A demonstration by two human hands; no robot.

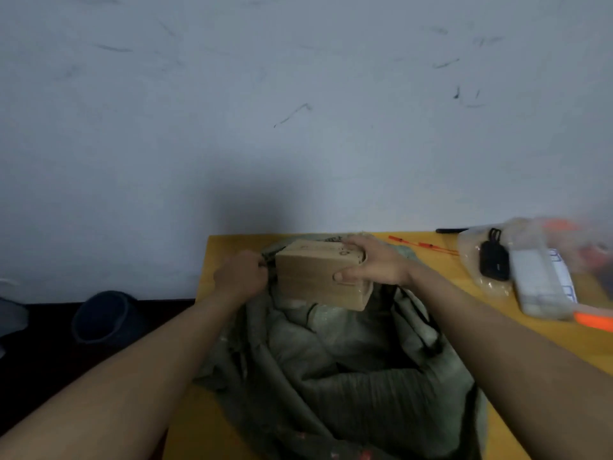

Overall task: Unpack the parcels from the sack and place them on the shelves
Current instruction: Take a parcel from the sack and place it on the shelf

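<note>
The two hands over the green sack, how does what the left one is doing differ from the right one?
The left hand is a closed fist gripping the edge of the green woven sack; the right hand is spread wider, thumb and fingers clamped round the brown cardboard parcel. The left hand sits at the sack's rim, the right holds the parcel above the opening. Both are bare and over the yellow table.

Single head-worn view, looking forward and down from close above the table's (229,423) near edge, facing the wall (298,94) behind its far edge.
</note>
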